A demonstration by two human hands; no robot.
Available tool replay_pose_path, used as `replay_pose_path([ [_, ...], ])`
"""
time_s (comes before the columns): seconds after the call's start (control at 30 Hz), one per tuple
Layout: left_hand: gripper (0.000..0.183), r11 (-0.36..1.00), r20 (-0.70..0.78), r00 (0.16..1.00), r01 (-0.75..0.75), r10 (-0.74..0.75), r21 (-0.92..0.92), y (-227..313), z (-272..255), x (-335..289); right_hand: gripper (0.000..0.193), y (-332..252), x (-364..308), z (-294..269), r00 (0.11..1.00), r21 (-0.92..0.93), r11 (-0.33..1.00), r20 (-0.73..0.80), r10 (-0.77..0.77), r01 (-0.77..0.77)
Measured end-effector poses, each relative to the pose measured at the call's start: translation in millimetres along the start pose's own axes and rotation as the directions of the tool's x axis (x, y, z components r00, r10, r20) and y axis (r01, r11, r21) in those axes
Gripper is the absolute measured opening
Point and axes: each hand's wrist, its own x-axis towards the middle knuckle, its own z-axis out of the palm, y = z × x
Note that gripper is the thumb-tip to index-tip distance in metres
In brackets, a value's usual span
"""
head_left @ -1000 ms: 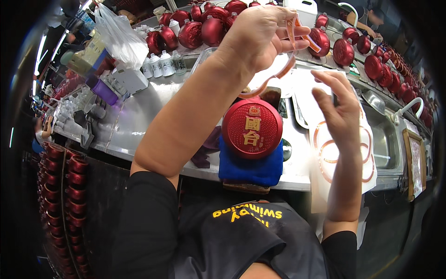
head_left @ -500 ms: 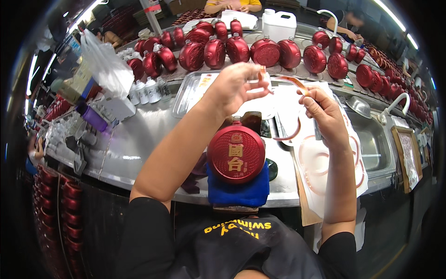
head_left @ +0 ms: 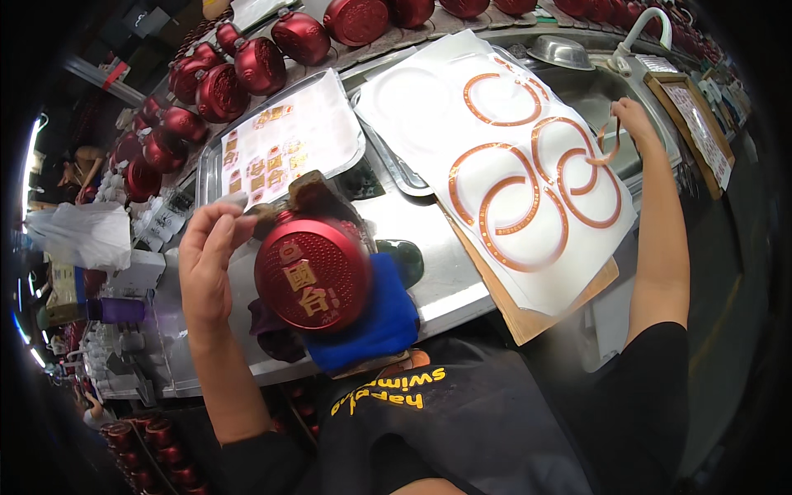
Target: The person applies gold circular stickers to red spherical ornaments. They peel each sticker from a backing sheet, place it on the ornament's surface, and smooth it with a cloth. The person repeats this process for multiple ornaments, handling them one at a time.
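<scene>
A round red bottle (head_left: 312,276) with gold characters and a dotted face leans on a folded blue cloth (head_left: 371,318) in front of me. Beside its left edge is my left hand (head_left: 210,256), thumb and forefinger pinched together; a pale blur shows at the tips, too unclear to name. Far to the right, my right hand (head_left: 634,122) is closed on a thin curved decal strip (head_left: 609,148), which hangs by the sheet's edge. White sheets (head_left: 429,153) carry several ring-shaped orange-red decals (head_left: 507,264).
A metal tray (head_left: 360,153) holds a sheet of small gold and red decals (head_left: 272,169). Several red bottles (head_left: 301,37) line the back. The sink (head_left: 606,87) and faucet (head_left: 648,21) lie at right. Cardboard (head_left: 528,326) sticks out under the sheets; a purple cup (head_left: 120,310) stands left.
The view has turned and tilted. My right hand has moved out to the right with the decal strip. My left hand has come away from it, down beside the bottle.
</scene>
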Motion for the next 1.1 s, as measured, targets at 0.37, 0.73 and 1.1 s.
replay_pose_path([
  [0.37,0.019,0.999,-0.187,0.982,0.016,-0.006,0.050,-35.1,-12.9,-66.2,0.020,63.3,26.1,59.2,0.929,-0.636,0.770,0.308,0.207,0.040],
  [0.73,0.017,0.958,-0.056,0.957,-0.284,0.285,0.022,22.5,66.7,-10.7,0.025,-195.2,-73.4,-103.5,0.626,0.505,0.795,0.510,-0.590,0.337],
  [1.1,0.029,0.913,0.403,0.822,-0.324,0.401,-0.247,52.8,183.4,46.7,0.024,-326.5,-168.7,-73.7,0.196,0.703,0.309,0.240,-0.951,0.640],
])
